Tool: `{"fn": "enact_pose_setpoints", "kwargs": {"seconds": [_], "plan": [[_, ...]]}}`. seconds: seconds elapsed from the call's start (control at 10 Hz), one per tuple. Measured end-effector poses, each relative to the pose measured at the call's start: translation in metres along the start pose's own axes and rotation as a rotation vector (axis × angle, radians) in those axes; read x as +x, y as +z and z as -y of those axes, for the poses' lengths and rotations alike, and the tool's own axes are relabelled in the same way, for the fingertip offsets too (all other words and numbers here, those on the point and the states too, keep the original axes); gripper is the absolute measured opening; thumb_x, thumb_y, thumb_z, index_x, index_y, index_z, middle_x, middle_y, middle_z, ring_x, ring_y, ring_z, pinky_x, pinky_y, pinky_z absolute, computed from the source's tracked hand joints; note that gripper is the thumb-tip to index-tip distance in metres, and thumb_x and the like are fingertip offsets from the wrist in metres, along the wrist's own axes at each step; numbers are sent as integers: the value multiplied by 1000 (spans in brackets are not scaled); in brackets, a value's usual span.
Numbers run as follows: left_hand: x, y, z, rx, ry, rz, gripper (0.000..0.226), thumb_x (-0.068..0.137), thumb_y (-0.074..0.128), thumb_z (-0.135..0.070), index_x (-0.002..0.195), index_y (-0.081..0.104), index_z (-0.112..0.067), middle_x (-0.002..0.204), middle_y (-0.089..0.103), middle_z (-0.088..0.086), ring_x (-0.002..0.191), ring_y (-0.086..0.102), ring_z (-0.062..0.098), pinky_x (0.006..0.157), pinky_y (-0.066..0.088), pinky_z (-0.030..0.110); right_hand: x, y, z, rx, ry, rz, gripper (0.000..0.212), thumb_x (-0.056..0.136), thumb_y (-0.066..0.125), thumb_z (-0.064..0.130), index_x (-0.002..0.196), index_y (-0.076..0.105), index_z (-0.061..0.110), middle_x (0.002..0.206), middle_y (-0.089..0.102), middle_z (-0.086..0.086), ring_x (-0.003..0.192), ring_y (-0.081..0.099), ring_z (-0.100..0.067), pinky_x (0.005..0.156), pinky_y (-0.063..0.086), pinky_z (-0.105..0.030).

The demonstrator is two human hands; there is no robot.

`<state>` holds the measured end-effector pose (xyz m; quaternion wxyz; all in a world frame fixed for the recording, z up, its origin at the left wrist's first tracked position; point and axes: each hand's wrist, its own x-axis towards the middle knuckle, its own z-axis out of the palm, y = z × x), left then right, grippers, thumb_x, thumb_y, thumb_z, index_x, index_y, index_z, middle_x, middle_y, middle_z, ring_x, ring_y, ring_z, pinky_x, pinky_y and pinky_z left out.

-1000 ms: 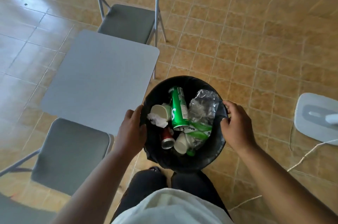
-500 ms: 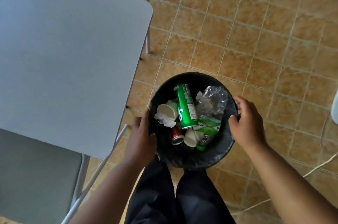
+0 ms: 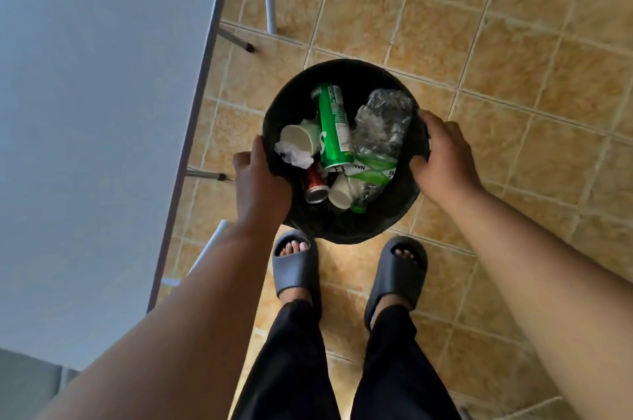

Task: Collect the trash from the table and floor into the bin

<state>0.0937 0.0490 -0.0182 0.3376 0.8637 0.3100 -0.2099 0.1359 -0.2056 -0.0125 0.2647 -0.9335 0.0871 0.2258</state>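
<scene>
Inside bin [image 3: 342, 229]: green can [image 3: 334, 126] marked "S"; bottle [image 3: 380, 125] label "NA…".

A round black plastic bin [image 3: 346, 231] is gripped at its rim by the left hand [image 3: 258, 185] and the right hand [image 3: 442, 162]. Inside lie a tall green drink can [image 3: 334, 126], a crushed clear plastic bottle [image 3: 380, 132], a red can [image 3: 313, 185], white paper cups [image 3: 299, 138] and crumpled white tissue [image 3: 294, 156]. Grey slippers [image 3: 294, 265] stand on tan floor tiles [image 3: 513, 77], beside a grey table [image 3: 96, 111].

The black bin [image 3: 342, 227] held a green can [image 3: 334, 126] and a red can [image 3: 313, 181], above orange-tan tiles [image 3: 513, 77], beside a grey table [image 3: 102, 111].
</scene>
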Motion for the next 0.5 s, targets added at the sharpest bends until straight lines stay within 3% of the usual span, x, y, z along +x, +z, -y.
{"fn": "enact_pose_setpoints", "kwargs": {"seconds": [0.3, 0.5], "plan": [[19, 5, 9, 16, 33, -11, 70, 73, 52, -6, 140, 40, -19, 130, 40, 11, 113, 49, 35, 98, 48, 45, 7, 5, -3, -72, -48, 78, 71, 87, 54, 8, 151, 24, 17, 138, 38, -15, 120, 46, -35, 93, 40, -32], [1, -4, 3, 69, 38, 93, 77, 78, 59, -20, 148, 26, -19, 148, 32, 9, 130, 40, 35, 101, 46, 48, -7, -18, 8, -92, -30, 152, 69, 88, 56, 12, 150, 27, 15, 148, 35, -11, 135, 37, -30, 108, 34, -35]]}}
